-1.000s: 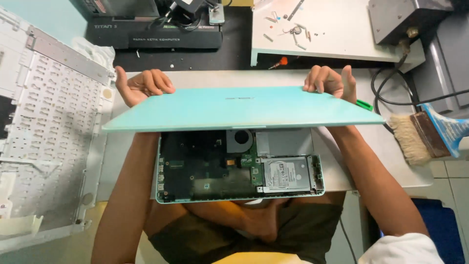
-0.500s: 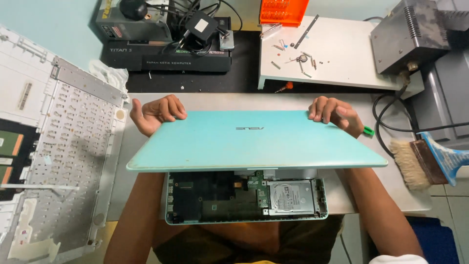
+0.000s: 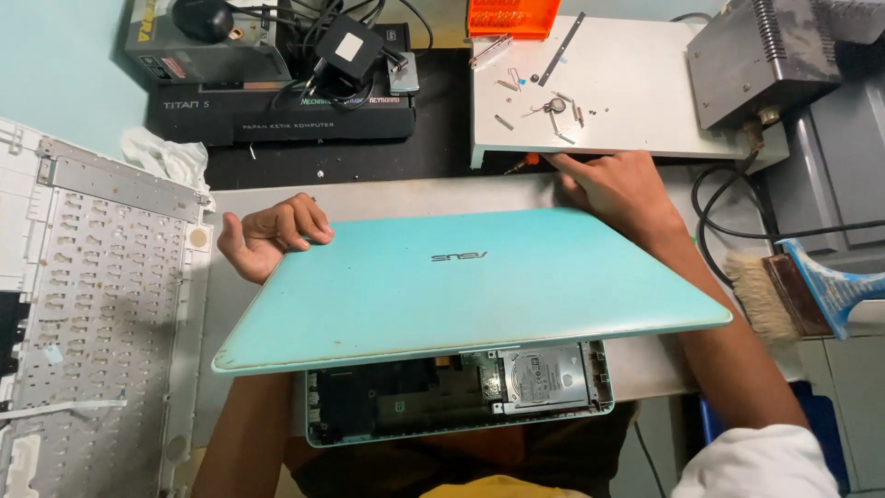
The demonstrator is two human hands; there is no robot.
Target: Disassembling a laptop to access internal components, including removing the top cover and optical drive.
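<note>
I saw the left hand (image 3: 267, 235) with fingers curled on the far left corner of the turquoise laptop lid (image 3: 470, 281), gripping it. The lid was tilted over the opened laptop base (image 3: 461, 392) on the table (image 3: 387, 198). The right hand (image 3: 613, 189) lay beyond the far right corner; I cannot tell its fingers' state.

Laptop lid (image 3: 461, 286) over open base (image 3: 461, 392); keyboard frame (image 3: 92, 304) to left, brush (image 3: 793, 295) right, tray w/ screws (image 3: 608, 83) behind
</note>
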